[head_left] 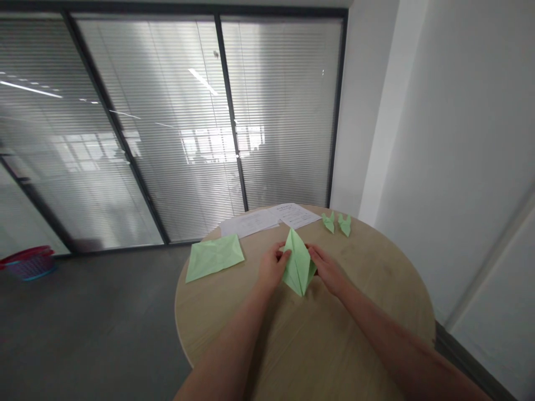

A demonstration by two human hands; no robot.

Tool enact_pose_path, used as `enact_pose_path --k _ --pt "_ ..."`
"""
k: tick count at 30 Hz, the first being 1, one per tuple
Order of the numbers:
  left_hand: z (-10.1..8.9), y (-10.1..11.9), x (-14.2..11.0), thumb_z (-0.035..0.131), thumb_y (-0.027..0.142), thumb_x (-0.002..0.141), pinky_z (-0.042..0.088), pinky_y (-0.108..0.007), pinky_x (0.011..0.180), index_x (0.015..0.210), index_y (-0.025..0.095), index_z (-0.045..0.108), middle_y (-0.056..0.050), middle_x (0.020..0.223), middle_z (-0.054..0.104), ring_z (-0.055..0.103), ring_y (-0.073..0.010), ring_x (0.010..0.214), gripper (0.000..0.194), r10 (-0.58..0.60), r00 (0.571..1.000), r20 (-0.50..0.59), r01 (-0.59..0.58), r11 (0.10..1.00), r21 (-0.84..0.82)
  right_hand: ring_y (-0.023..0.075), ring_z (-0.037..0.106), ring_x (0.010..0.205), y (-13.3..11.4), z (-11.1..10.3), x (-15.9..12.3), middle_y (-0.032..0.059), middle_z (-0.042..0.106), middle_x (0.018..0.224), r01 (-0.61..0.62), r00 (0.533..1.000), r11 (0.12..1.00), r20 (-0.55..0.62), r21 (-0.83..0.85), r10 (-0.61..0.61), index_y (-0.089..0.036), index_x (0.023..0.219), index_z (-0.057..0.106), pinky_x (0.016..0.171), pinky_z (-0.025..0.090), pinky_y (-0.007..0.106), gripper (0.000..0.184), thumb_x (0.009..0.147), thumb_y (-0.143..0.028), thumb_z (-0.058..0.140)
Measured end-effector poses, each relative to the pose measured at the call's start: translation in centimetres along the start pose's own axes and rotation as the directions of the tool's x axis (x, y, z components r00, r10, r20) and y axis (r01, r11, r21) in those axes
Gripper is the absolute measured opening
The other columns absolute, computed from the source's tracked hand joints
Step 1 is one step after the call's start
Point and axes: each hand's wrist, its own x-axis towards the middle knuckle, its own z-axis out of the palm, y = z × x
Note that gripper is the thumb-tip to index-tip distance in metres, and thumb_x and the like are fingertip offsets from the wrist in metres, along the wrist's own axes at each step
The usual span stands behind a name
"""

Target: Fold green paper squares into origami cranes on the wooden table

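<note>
A light green sheet of origami paper [297, 259], folded into a diamond shape with a crease down its middle, is held up over the round table. My left hand [272, 265] grips its left edge, thumb on the near face. On the other edge, my right hand [326, 267] is closed with its fingertips around the side fold. Part of a lower layer sticks out at the right, and the fingers behind the paper are hidden.
Green paper sheets [215, 256] lie at the table's left. Printed white pages [254, 221] are at the back. Two small folded green paper figures [328, 222] [345, 224] stand at the back right. The wooden table [376, 301] meets a white wall. A red-blue basket [29, 264] sits on the floor.
</note>
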Motion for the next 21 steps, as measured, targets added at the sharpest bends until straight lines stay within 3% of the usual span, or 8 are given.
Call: enact_pose_path --k 7,13,17,21 --pt "0.4 0.1 -0.2 0.059 0.045 0.089 0.035 -0.027 0.055 0.120 0.016 0.070 -0.002 0.066 0.065 0.055 -0.0171 0.058 0.043 -0.027 0.999 0.034 0.027 1.000 -0.002 0.0204 0.068 0.089 0.8 0.2 0.7 0.0088 0.070 0.107 0.063 0.989 0.998 0.135 0.009 -0.064 -0.022 0.124 0.057 0.080 0.055 0.032 0.059 0.080 -0.060 0.068" --pt "0.4 0.1 -0.2 0.059 0.047 0.089 0.039 -0.028 0.057 0.097 0.015 0.075 -0.006 0.073 0.070 0.059 -0.0191 0.064 0.036 -0.008 0.995 0.097 0.010 1.000 -0.022 0.0238 0.069 0.090 0.9 -0.3 0.8 0.0102 0.071 0.109 0.013 0.981 0.998 0.192 -0.059 -0.002 -0.021 0.115 0.064 0.084 0.055 0.037 0.056 0.079 -0.064 0.067" --pt "-0.1 0.4 -0.1 0.060 0.045 0.087 0.045 -0.030 0.065 0.090 0.016 0.074 -0.006 0.080 0.072 0.062 -0.0202 0.071 0.033 0.036 0.995 0.088 -0.031 0.998 -0.053 0.0232 0.069 0.090 0.3 -0.4 0.3 0.0099 0.073 0.105 -0.034 0.976 0.998 0.213 -0.060 0.046 -0.018 0.113 0.067 0.082 0.054 0.035 0.061 0.075 -0.065 0.072" --pt "-0.3 0.4 0.2 0.061 0.045 0.084 0.044 -0.029 0.066 0.082 0.016 0.074 -0.003 0.075 0.069 0.060 -0.0190 0.069 0.031 -0.013 0.997 0.073 0.023 0.992 -0.127 0.0203 0.068 0.083 -0.4 -0.2 -0.3 0.0106 0.073 0.102 -0.082 0.938 0.991 0.328 -0.111 0.114 -0.012 0.104 0.071 0.076 0.052 0.030 0.063 0.072 -0.065 0.075"
